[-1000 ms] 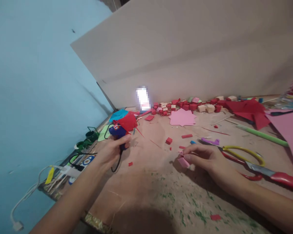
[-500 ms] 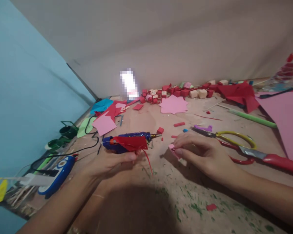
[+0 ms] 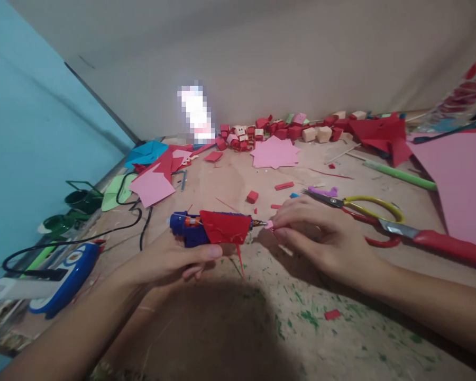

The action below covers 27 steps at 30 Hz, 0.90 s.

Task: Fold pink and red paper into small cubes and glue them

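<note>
My left hand is wrapped round a blue glue gun, whose metal nozzle points right. A piece of red paper covers much of the gun's side, and a thin red strip hangs below it. Between thumb and fingertips, my right hand pinches a small pink paper piece. The nozzle tip is at this piece and seems to touch it. Just beyond the nozzle lies a small red paper cube. Yellow-handled scissors lie right behind my right hand.
Red-handled scissors lie at the right. Many red and beige cubes line the back wall, behind pink star-shaped paper. A lit phone-like screen leans there. At left are a black cord and a blue-white power strip.
The glue gun has turned level and its nozzle has come to the pink piece in my right hand. The view has shifted, so the background sits higher and further left.
</note>
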Tool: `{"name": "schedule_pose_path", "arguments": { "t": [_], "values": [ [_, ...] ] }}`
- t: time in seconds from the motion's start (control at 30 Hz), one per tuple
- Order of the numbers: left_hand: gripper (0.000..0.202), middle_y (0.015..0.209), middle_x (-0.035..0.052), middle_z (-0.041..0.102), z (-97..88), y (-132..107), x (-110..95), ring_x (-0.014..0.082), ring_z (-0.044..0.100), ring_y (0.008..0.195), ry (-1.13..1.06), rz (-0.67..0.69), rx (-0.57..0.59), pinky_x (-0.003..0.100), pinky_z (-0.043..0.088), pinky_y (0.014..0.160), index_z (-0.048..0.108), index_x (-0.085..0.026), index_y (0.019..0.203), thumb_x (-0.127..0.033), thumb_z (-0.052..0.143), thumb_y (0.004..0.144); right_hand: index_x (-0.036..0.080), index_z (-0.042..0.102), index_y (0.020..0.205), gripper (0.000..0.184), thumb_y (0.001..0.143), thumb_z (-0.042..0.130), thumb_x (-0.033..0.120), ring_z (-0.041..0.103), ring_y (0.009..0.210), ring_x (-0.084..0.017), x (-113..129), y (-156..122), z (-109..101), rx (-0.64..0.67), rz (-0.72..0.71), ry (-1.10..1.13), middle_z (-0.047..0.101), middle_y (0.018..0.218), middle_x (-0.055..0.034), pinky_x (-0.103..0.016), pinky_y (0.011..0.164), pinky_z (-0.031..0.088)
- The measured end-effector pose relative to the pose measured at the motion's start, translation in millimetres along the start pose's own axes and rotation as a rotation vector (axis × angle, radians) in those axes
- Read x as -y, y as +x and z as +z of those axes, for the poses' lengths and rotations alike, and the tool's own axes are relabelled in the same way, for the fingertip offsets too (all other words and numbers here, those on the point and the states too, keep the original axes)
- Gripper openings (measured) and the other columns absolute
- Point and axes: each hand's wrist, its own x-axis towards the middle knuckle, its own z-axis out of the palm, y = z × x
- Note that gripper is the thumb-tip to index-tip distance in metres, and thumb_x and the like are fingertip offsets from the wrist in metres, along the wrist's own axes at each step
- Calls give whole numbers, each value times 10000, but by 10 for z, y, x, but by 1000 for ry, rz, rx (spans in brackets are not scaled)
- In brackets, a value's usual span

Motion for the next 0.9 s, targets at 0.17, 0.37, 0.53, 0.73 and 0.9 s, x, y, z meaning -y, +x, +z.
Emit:
{"name": "schedule_pose_path", "arguments": {
  "t": [0.17,0.37,0.53,0.73,0.9],
  "values": [
    [461,431,-55,462,-4,13,43,66,410,388,-35,25,7,201,424,441,562,-165,576,-519,811,736,220,753,916,149,921,650,113,671,931,-182,-16,5,1,10,-10,13,762,924,-26,-326,844,528],
    [477,392,-62,431,-7,19,59,75,412,374,-69,35,1,219,448,454,576,-169,586,-554,827,713,239,749,923,160,924,638,123,676,935,-200,-8,5,-6,19,-4,8,770,923,-25,-354,842,536],
    [484,363,-62,410,-5,31,75,77,388,357,-91,22,12,236,465,459,582,-174,560,-561,833,708,253,751,911,169,924,627,139,680,943,-217,5,20,-7,24,11,10,771,921,-28,-373,837,540],
    [524,357,-45,421,-21,29,65,87,415,365,-74,8,22,247,478,475,581,-176,511,-597,836,690,241,751,906,165,918,643,118,668,943,-206,2,18,3,21,30,10,764,920,-26,-348,843,531],
    [523,357,-33,439,-53,38,114,99,439,376,-63,26,32,262,497,506,586,-175,504,-588,819,726,225,750,911,161,921,644,105,657,947,-199,-22,4,10,13,13,8,763,923,-34,-343,853,528]
  ]
}}
